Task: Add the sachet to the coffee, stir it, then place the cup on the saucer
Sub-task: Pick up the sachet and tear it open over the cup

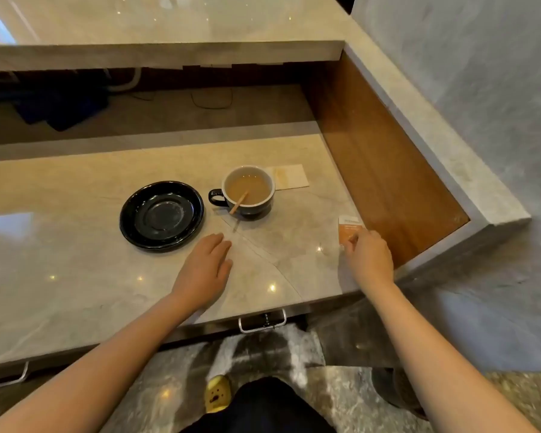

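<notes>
Marble counter held the cup; right of it, the right hand's fingers pinched the upright sachet, while the left hand lay flat, fingers loosely together.

my left hand lies flat on the glossy marble counter. just beyond it sit the black saucer and the cup, apart; behind the cup, perhaps a paper napkin.
</notes>
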A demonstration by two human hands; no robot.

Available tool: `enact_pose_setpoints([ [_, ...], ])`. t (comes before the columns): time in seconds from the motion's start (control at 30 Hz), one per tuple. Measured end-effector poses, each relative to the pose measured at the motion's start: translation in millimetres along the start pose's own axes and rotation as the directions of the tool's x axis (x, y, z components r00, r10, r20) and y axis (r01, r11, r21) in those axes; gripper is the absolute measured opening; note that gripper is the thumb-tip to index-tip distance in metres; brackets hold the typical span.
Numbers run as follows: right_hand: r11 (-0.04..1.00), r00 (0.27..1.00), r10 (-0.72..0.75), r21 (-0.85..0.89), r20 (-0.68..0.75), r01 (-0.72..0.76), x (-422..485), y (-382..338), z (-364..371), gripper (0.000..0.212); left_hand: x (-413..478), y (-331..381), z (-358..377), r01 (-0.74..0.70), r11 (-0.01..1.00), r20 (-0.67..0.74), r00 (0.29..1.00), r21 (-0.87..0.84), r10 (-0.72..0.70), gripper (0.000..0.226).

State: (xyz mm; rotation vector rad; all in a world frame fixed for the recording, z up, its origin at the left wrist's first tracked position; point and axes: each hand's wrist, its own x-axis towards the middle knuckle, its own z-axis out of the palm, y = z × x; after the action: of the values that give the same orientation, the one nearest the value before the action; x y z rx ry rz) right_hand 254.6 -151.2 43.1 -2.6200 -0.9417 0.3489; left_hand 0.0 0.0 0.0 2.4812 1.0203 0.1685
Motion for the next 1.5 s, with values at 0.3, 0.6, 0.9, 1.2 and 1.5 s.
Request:
enact_pose_setpoints([
  [0.3, 0.991, 0.987, 0.038, -0.124, -0.155, -0.058, 11.3, -12.2, 11.9, 0.047, -1.6, -9.2, 17.4, -0.035, 0.975, -0.055, 0.997, 0.22, 0.048, 0.066],
  [0.6, 0.994, 0.973, -0.023, -0.106, -0.229, -0.002, 9.8, -7.8, 16.7, 0.025, -2.0, -10.2, 19.6, -0.039, 0.974, -0.063, 0.996, 0.222, 0.055, 0.065],
  [0.9, 0.784, 0.992, 0.011, 0.617, -0.126, 0.07, 2.4, -28.8, 19.4, 0.025, -2.0, -9.6, 18.6, -0.023, 0.979, -0.092, 0.995, 0.201, 0.042, 0.059],
  [1.2, 0.249, 0.964, -0.087, 0.943, 0.251, -0.223, 27.4, -94.1, 12.3, 0.02, -1.1, -8.9, 18.1, -0.009, 0.981, -0.091, 0.996, 0.194, 0.027, 0.059],
  [1.5, 0.543, 0.975, -0.182, 0.84, 0.125, -0.006, 55.6, -112.6, 12.8, 0.011, -1.5, -7.5, 15.6, -0.008, 0.983, -0.091, 0.996, 0.183, 0.025, 0.058],
])
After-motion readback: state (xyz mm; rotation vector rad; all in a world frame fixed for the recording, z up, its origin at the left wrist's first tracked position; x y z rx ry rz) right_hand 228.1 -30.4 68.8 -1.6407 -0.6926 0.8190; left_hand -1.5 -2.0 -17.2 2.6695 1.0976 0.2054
